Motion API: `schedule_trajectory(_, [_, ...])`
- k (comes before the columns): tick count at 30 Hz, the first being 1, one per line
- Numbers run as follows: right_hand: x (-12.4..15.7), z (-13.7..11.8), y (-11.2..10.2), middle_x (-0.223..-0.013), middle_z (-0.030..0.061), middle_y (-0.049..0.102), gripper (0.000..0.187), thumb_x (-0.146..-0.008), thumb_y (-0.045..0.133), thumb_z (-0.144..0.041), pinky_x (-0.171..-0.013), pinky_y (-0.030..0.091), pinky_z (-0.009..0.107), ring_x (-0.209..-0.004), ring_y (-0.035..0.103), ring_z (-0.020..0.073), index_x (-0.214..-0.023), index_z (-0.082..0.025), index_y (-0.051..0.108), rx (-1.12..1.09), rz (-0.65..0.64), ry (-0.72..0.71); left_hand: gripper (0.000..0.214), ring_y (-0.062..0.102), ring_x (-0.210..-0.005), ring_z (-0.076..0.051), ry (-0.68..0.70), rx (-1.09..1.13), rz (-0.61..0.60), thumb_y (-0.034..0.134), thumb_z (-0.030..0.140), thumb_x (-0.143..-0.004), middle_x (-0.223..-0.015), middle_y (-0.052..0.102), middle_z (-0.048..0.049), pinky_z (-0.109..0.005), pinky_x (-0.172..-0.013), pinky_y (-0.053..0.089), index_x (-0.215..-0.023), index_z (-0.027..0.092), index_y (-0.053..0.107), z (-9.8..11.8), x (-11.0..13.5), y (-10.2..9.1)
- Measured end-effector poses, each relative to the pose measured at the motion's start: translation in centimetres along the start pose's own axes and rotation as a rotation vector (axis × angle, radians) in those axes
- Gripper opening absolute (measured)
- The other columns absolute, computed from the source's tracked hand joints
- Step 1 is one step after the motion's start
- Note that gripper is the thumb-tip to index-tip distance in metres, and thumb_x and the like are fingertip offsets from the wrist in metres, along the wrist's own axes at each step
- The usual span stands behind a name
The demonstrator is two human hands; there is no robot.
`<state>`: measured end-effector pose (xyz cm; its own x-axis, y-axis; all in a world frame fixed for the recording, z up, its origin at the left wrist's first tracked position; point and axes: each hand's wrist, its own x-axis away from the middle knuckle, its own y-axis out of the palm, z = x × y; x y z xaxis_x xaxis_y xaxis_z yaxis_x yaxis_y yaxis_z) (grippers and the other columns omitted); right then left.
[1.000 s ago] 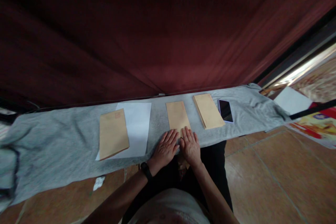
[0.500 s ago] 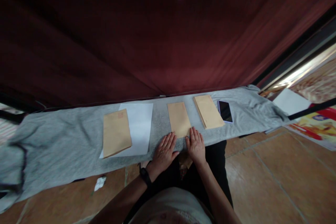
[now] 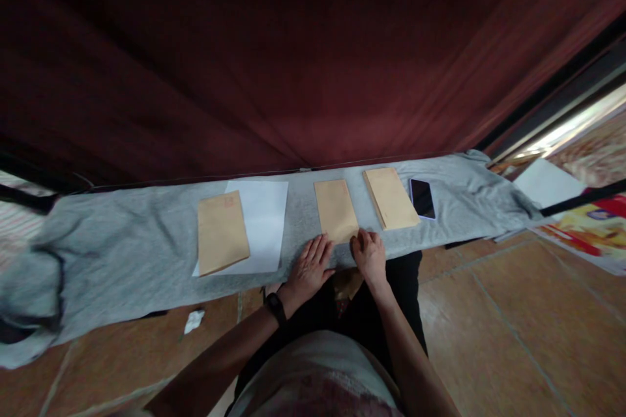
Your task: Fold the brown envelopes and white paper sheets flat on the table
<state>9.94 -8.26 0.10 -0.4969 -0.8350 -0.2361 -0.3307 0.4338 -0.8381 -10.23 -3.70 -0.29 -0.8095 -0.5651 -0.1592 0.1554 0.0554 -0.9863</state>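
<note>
A brown paper envelope [image 3: 337,208] lies flat in front of me on a grey cloth. My left hand [image 3: 312,261] is spread flat, its fingertips on the envelope's near left corner. At the near right corner, my right hand [image 3: 370,257] has its fingers curled in, with thumb and fingertips closed at the envelope's edge. To the right rests a thick stack of similar envelopes [image 3: 392,198]. On the left, more brown envelopes [image 3: 222,233] partly cover white paper sheets [image 3: 267,221].
A smartphone [image 3: 422,199] lies right of the stack. The grey cloth [image 3: 132,228] covers a long narrow surface before a dark red curtain [image 3: 293,65]. Crumpled white tissue [image 3: 194,321] is on the tiled floor [image 3: 493,313]. Printed packaging [image 3: 587,241] stands at far right.
My right hand's fingers, stretched out before, have curled in at the envelope's corner. My left hand stays flat. The whole view has shifted slightly.
</note>
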Motion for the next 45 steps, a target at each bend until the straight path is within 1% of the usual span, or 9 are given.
schedule_trajectory(5, [-1.5, -0.2, -0.5, -0.096, 0.0121, 0.066, 0.031, -0.094, 0.053, -0.035, -0.092, 0.047, 0.038, -0.092, 0.062, 0.0244, -0.109, -0.015, 0.071, -0.156, -0.094, 0.160, 0.071, 0.033, -0.151, -0.032, 0.016, -0.007, -0.045, 0.052, 0.050, -0.099, -0.163, 0.033, -0.0179, -0.047, -0.122, 0.028, -0.158, 0.016, 0.033, -0.1, -0.4, -0.1])
schedule_trajectory(10, [-2.4, 0.7, -0.8, -0.087, 0.0066, 0.068, 0.022, -0.077, 0.069, -0.039, -0.091, 0.049, 0.038, -0.088, 0.063, 0.0232, -0.087, -0.019, 0.069, -0.614, -0.075, 0.377, 0.072, 0.034, -0.150, -0.032, 0.006, -0.013, -0.059, 0.048, 0.055, -0.099, -0.162, 0.036, -0.0178, -0.047, -0.122, 0.028, -0.158, 0.018, 0.032, 0.0, -0.5, -0.2])
schedule_trajectory(13, [-2.4, 0.7, -0.5, -0.076, 0.0017, 0.068, 0.031, -0.073, 0.072, -0.046, -0.076, 0.054, 0.034, -0.074, 0.064, 0.0196, -0.088, -0.020, 0.066, -0.754, -0.102, 0.426, 0.070, 0.032, -0.151, -0.031, 0.001, 0.002, -0.052, 0.046, 0.055, -0.100, -0.163, 0.035, -0.0161, -0.046, -0.123, 0.026, -0.158, 0.019, 0.033, 0.0, -0.4, -0.4])
schedule_trajectory(17, [-1.8, -0.4, 0.5, -0.069, -0.0021, 0.066, 0.041, -0.072, 0.073, -0.054, -0.058, 0.057, 0.030, -0.059, 0.065, 0.0167, -0.093, -0.021, 0.062, -0.939, -0.152, 0.510, 0.070, 0.031, -0.152, -0.030, -0.013, 0.022, -0.052, 0.045, 0.054, -0.100, -0.163, 0.036, -0.0156, -0.046, -0.123, 0.025, -0.159, 0.018, 0.031, 0.1, -0.4, -0.6])
schedule_trajectory(24, [-0.6, -1.8, 0.9, -0.074, 0.0009, 0.073, 0.030, -0.072, 0.080, -0.042, -0.066, 0.065, 0.033, -0.072, 0.074, 0.0214, -0.085, -0.022, 0.061, -1.315, -0.227, 0.707, 0.070, 0.032, -0.151, -0.029, -0.012, 0.035, -0.054, 0.045, 0.053, -0.101, -0.162, 0.037, -0.0153, -0.045, -0.123, 0.024, -0.160, 0.018, 0.029, 0.1, -0.3, -0.7])
schedule_trajectory(29, [-0.2, -1.8, 0.7, -0.074, 0.0060, 0.075, 0.025, -0.077, 0.080, -0.037, -0.069, 0.066, 0.031, -0.074, 0.077, 0.0225, -0.076, -0.020, 0.062, -1.357, -0.324, 0.748, 0.069, 0.033, -0.150, -0.029, -0.016, 0.055, -0.042, 0.045, 0.054, -0.101, -0.161, 0.038, -0.0147, -0.045, -0.123, 0.024, -0.159, 0.021, 0.030, 0.1, -0.3, -0.8])
schedule_trajectory(37, [-0.5, -2.5, 1.0, -0.069, 0.0047, 0.074, 0.029, -0.079, 0.081, -0.036, -0.070, 0.067, 0.030, -0.075, 0.078, 0.0225, -0.071, -0.021, 0.057, -1.358, -0.245, 0.748, 0.064, 0.040, -0.146, -0.029, -0.041, 0.109, -0.016, 0.045, 0.052, -0.101, -0.161, 0.039, -0.0120, -0.046, -0.120, 0.030, -0.158, 0.025, 0.032, 0.2, -1.2, -1.7])
schedule_trajectory(41, [-1.2, -2.2, 0.7, -0.069, 0.0034, 0.074, 0.025, -0.079, 0.081, -0.032, -0.069, 0.067, 0.030, -0.073, 0.077, 0.0207, -0.074, -0.020, 0.060, -1.411, -0.218, 0.775, 0.063, 0.029, -0.152, -0.029, -0.045, 0.102, 0.020, 0.044, 0.051, -0.102, -0.167, 0.029, -0.0095, -0.048, -0.123, 0.027, -0.157, 0.023, 0.033, 0.3, -2.3, -1.7])
schedule_trajectory(45, [-1.8, -1.8, 0.2, -0.074, 0.0055, 0.076, 0.018, -0.083, 0.075, -0.030, -0.069, 0.066, 0.028, -0.073, 0.077, 0.0193, -0.075, -0.019, 0.063, -1.436, -0.282, 0.851, 0.063, 0.022, -0.155, -0.026, 0.012, 0.109, 0.028, 0.044, 0.049, -0.103, -0.167, 0.029, -0.0093, -0.047, -0.126, 0.022, -0.156, 0.018, 0.035, 0.5, -3.7, -0.8])
